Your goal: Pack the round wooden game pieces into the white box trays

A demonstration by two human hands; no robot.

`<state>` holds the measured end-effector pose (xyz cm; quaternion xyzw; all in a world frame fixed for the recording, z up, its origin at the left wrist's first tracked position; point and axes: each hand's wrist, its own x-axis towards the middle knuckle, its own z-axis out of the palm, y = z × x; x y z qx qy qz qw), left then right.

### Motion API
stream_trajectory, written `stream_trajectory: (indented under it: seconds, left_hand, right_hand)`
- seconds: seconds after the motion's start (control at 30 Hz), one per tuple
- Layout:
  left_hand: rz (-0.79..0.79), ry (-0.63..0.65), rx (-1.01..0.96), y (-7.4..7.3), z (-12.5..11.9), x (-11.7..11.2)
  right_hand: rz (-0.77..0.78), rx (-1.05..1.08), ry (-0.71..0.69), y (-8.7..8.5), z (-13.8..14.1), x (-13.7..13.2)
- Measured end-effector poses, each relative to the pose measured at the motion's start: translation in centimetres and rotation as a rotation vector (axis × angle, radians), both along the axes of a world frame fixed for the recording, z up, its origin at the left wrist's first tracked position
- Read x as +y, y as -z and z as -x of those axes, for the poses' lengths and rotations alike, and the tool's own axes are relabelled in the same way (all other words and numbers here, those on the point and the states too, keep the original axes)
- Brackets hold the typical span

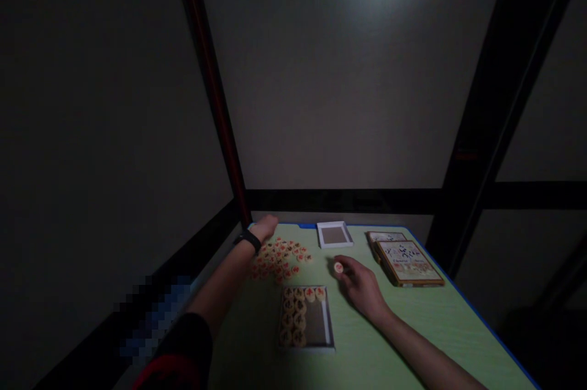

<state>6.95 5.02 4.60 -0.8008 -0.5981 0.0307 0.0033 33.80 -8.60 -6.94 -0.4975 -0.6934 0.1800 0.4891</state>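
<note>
My right hand (362, 289) pinches one round xiangqi piece (338, 268) with a red character between thumb and fingers, just above the green table. At the far left of the table, my left hand (266, 228) reaches over the back edge of a loose heap of xiangqi pieces (275, 258). Its fingers are turned away and slightly blurred, so their grip is hidden. Nearer to me lies a shallow open box (316, 329). Pieces with dark characters fill its two left columns, and two with red characters continue its top row.
At the table's far side rests a shallow white tray or lid (348, 240). Two flat chess boxes (408, 263) with printed covers overlap at the right. The green tabletop (394, 335) has a blue edge, and a pale wall (339, 103) rises behind it.
</note>
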Motion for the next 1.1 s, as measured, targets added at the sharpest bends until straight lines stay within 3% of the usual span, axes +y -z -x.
stream_trajectory:
  seconds: [0.13, 0.23, 0.33, 0.47, 0.63, 0.9, 1.1]
  left_hand:
    - [-0.069, 0.029, -0.067, -1.8, -0.6, -2.1]
    - [-0.122, 0.122, -0.188, -1.8, -1.8, -4.9]
    - [-0.107, 0.139, -0.648, 0.0, -3.3, -8.0]
    - [0.156, 0.109, -1.204, 3.9, -5.2, -10.9]
    - [0.335, 0.058, -1.614, 6.9, -6.4, -12.2]
    - [0.436, 0.134, -1.744, 8.0, -5.8, -12.4]
    - [0.484, 0.154, -1.763, 7.9, -6.0, -13.2]
  right_hand:
    - [-0.019, -0.013, -0.006, -0.3, 0.0, 0.0]
    - [-0.097, -0.017, -0.006, -0.9, 0.0, -0.3]
    - [-0.181, -0.018, -0.002, -1.6, 0.2, -0.9]
    - [-0.252, -0.003, -0.010, -2.5, 1.2, -2.2]
    - [-0.310, -0.006, -0.015, -3.4, 2.7, -3.6]
    - [-0.350, -0.037, -0.017, -3.2, 2.4, -3.2]
    - [-0.349, -0.042, -0.005, -3.1, 2.1, -3.1]
